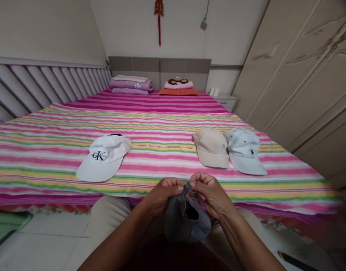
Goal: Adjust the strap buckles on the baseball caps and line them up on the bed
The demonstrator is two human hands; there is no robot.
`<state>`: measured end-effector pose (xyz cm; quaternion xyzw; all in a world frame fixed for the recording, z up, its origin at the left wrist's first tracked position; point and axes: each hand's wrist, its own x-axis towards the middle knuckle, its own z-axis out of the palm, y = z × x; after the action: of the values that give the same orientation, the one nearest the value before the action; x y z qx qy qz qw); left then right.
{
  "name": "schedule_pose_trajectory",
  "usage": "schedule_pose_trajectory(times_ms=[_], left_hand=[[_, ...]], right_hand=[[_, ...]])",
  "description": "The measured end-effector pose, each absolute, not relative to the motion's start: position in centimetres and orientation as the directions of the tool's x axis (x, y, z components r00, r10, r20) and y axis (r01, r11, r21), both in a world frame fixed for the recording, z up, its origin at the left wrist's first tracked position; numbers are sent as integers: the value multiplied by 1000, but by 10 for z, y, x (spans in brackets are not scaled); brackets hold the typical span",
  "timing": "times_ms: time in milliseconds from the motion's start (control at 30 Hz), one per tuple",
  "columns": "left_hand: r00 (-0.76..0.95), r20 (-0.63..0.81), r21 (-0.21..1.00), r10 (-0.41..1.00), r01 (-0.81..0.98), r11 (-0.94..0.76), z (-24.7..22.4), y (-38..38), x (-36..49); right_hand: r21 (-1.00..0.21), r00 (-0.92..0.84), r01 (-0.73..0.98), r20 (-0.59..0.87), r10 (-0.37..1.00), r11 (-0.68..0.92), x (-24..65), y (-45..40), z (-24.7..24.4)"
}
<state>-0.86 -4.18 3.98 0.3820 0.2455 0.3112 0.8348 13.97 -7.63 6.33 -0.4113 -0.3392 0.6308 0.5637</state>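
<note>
A dark grey cap (pixel 178 222) hangs over my lap at the front edge of the bed, its back strap opening facing up. My left hand (pixel 166 194) pinches the strap from one side. On the other side my right hand (pixel 208 192) is closed on the strap's other end, thumb and forefinger together. Farther up the bed lies a white cap (pixel 106 152) with dark letters, to the left. A beige cap (pixel 209 145) and a pale blue cap (pixel 244 150) rest side by side at the right, touching or nearly so.
A striped sheet (pixel 158 141) covers the bed. Folded purple bedding (pixel 130 86) and a pink and orange stack (pixel 178 88) lie by the headboard (pixel 144 67). A wardrobe (pixel 299 67) stands at right, a green stool (pixel 12 222) at lower left.
</note>
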Motion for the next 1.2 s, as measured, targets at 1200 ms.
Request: schedule_pose_trajectory(times_ms=[1200], left_hand=[[582, -162, 815, 797, -377, 440, 33, -38, -9]], right_hand=[[-44, -318, 830, 782, 536, 556, 138, -86, 57]])
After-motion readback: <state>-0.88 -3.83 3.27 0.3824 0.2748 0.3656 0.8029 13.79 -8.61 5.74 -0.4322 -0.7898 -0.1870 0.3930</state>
